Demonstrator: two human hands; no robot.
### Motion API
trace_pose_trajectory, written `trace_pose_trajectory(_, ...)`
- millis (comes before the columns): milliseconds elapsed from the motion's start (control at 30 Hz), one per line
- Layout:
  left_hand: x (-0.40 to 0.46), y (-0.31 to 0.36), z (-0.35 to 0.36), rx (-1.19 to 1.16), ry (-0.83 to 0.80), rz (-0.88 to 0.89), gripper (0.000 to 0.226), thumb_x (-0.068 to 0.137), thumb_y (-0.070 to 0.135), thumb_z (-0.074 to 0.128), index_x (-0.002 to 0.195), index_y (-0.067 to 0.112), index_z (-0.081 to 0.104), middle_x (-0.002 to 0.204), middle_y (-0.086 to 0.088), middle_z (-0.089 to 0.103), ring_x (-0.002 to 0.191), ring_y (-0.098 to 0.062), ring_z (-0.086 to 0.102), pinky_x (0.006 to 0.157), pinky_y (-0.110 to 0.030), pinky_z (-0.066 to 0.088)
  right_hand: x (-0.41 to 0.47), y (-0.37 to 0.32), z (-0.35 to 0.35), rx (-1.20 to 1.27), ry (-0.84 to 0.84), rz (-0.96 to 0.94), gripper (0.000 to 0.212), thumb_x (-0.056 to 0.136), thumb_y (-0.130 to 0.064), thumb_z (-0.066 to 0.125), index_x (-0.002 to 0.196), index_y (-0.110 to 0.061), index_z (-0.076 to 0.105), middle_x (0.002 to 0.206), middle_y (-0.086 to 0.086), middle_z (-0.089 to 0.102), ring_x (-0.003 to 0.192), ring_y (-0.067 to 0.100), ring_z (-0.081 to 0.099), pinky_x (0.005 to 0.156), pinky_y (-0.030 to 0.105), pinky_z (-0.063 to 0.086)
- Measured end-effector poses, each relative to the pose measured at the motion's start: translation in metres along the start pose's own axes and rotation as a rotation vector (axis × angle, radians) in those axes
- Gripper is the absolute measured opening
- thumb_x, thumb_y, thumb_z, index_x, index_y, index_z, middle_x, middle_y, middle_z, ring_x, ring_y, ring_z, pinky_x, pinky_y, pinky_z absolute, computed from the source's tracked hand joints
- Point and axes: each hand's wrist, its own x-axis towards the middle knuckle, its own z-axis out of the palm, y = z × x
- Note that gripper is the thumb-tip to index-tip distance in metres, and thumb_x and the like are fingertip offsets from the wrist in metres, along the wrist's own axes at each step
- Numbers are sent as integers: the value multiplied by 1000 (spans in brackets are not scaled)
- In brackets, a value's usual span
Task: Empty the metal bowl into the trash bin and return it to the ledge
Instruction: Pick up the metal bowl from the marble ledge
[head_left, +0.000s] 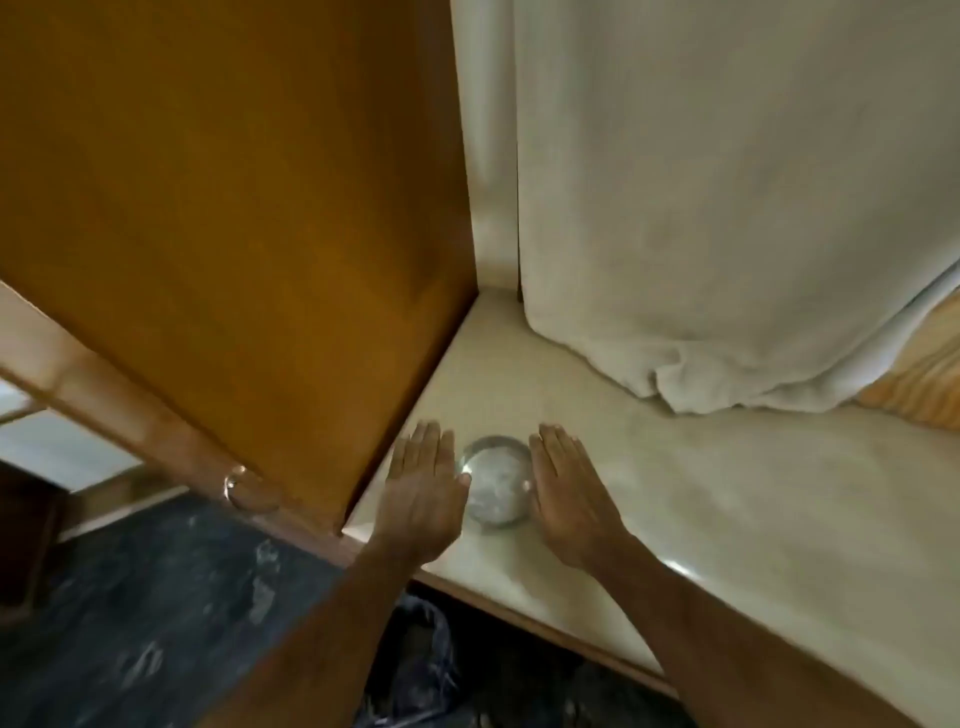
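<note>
A small round metal bowl (497, 480) stands upright on the pale stone ledge (727, 509), near the ledge's left front corner. Something whitish and crumpled lies inside it. My left hand (423, 491) lies flat just left of the bowl, fingers stretched, its thumb at the rim. To the bowl's right my right hand (569, 493) is flat too, its thumb near the rim. Neither hand grips the bowl. Below the ledge, between my forearms, the dark bag of a trash bin (421, 660) shows in part.
An orange-brown wooden cabinet side (234, 208) rises left of the ledge, with a metal ring handle (236, 486) on the door below. A white curtain (727, 208) hangs onto the ledge's back. A yellow cushion (919, 384) lies far right. The floor (130, 623) is dark stone.
</note>
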Motion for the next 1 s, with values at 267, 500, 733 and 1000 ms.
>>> trace_pose_trajectory(267, -29, -16, 51, -239, -88, 44, 42, 93, 36, 47, 126, 11, 50, 135, -25, 55, 133, -39, 46, 107, -53, 44, -14, 34, 32, 133, -109, -101, 43, 80, -38, 74, 109, -9, 59, 136, 22, 49, 128, 37, 44, 101, 53, 43)
trace_pose_trajectory(500, -28, -18, 35, -393, 72, 63, 37, 75, 29, 76, 98, 5, 61, 118, -22, 62, 113, -33, 59, 89, -37, 58, -3, 21, 28, 314, -103, -165, 32, 79, -25, 80, 96, -11, 57, 137, 20, 52, 127, 33, 49, 98, 42, 51)
trace_pose_trajectory(733, -120, -48, 11, -506, 298, -4, 50, 69, 10, 86, 107, 8, 55, 130, -23, 57, 124, -34, 55, 94, -41, 55, -44, -62, 13, 422, -84, -245, 26, 84, -28, 76, 99, -18, 57, 149, 19, 45, 106, 28, 65, 82, 22, 48)
trace_pose_trajectory(1000, -246, -111, 95, -500, 211, -66, 50, 63, 19, 90, 97, 12, 53, 120, -23, 65, 124, -31, 53, 95, -49, 54, -123, -140, 122, 453, -229, -191, 33, 82, -30, 80, 99, -21, 53, 160, 9, 29, 127, 24, 55, 94, 27, 52)
